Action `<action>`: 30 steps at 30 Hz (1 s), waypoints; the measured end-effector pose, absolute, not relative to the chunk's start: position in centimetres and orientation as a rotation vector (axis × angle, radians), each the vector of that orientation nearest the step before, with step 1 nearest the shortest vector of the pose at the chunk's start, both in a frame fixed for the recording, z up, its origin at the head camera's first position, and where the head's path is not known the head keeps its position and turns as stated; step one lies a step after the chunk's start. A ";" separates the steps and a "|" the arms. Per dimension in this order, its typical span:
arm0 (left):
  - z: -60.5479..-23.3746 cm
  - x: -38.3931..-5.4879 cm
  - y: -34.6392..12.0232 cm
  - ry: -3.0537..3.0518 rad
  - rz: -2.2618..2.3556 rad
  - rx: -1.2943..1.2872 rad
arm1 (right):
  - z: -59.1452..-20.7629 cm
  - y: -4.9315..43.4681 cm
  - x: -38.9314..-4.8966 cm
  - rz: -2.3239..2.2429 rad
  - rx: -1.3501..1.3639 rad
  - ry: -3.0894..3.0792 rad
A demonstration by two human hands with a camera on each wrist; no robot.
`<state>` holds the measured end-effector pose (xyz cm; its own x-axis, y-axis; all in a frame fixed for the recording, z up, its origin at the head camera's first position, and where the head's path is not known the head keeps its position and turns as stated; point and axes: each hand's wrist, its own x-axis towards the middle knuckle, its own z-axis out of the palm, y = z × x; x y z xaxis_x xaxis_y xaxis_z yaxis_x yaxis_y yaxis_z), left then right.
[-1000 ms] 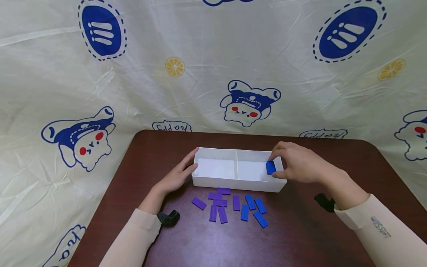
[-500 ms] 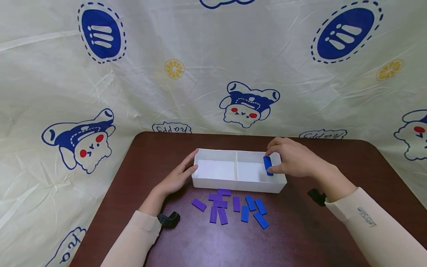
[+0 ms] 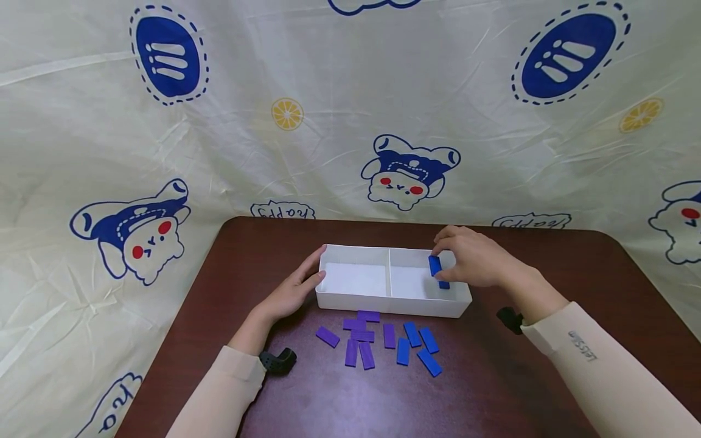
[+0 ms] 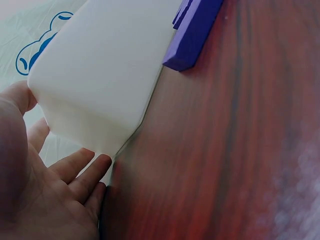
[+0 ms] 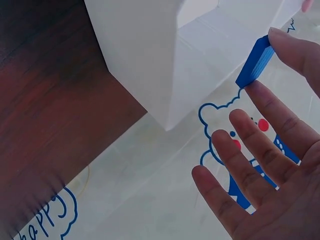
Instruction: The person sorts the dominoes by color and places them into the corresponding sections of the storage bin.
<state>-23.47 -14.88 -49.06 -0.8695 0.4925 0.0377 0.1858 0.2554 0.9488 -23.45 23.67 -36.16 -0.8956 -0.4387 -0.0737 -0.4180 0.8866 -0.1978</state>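
Note:
My right hand (image 3: 475,255) pinches a blue block (image 3: 435,265) between thumb and fingers, over the right compartment of a white two-part box (image 3: 394,304). Some blue also shows just below the thumb. In the right wrist view, the thumb and index fingertip are at the ends of the blue block (image 5: 254,62), and the other fingers are spread out. My left hand (image 3: 290,290) touches the box's left end with outstretched fingers. Seen from the left wrist, its thumb is at a corner of the box (image 4: 105,65), fingertips against the end wall and lower edge.
On the brown table (image 3: 339,407), in front of the box, lie several purple blocks (image 3: 362,336) and several blue blocks (image 3: 429,362), some purple ones touching. A patterned sheet (image 3: 328,164) stands behind the table's far edge. A divider (image 3: 389,272) splits the box.
My right hand has moved left and slightly away from me over the right compartment, and the blue block in it has turned and shifted left. The left hand and the box hold still.

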 end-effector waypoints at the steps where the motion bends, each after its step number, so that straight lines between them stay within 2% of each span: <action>1: -49.0 -23.5 -14.9 2.261 1.654 0.631 | -36.3 23.6 -23.6 -0.268 -0.663 2.933; 30: -48.8 -23.3 -14.8 2.280 1.648 0.613 | -39.9 23.0 -24.5 -0.182 -0.635 2.914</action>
